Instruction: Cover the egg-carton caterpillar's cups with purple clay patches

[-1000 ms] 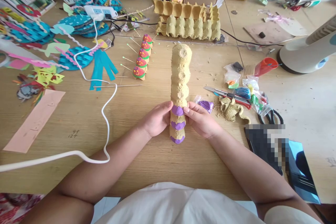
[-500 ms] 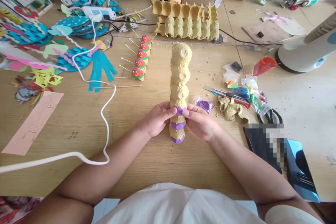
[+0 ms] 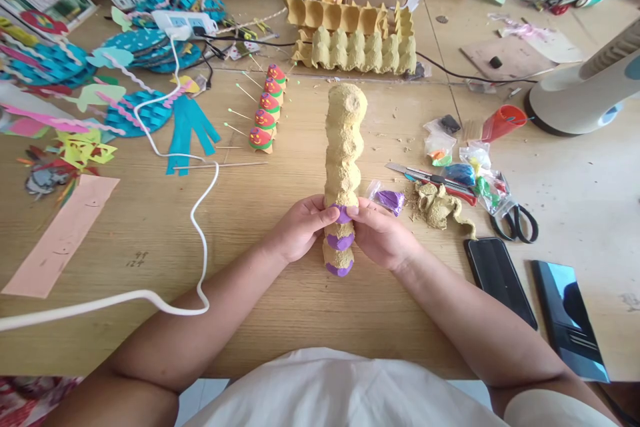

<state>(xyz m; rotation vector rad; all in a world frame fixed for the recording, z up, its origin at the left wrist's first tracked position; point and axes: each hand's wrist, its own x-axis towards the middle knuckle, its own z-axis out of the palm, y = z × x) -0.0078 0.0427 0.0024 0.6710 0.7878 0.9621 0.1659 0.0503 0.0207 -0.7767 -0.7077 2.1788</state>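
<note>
The left hand [image 3: 303,231] and right hand [image 3: 384,235] pinch a bumpy carton strip [image 3: 343,147] from both sides, thumbs at its farthest purple patch [image 3: 343,215], just left of the small purple packet [image 3: 389,200] on the bench [image 3: 280,307]; carton scraps [image 3: 435,207] lie right of that packet.

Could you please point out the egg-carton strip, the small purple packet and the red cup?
Egg-carton strip [image 3: 343,175]: head view, bare bumpy part above the purple patches.
Small purple packet [image 3: 391,201]: head view, middle of its purple part.
Red cup [image 3: 495,125]: head view, outside wall.
</note>
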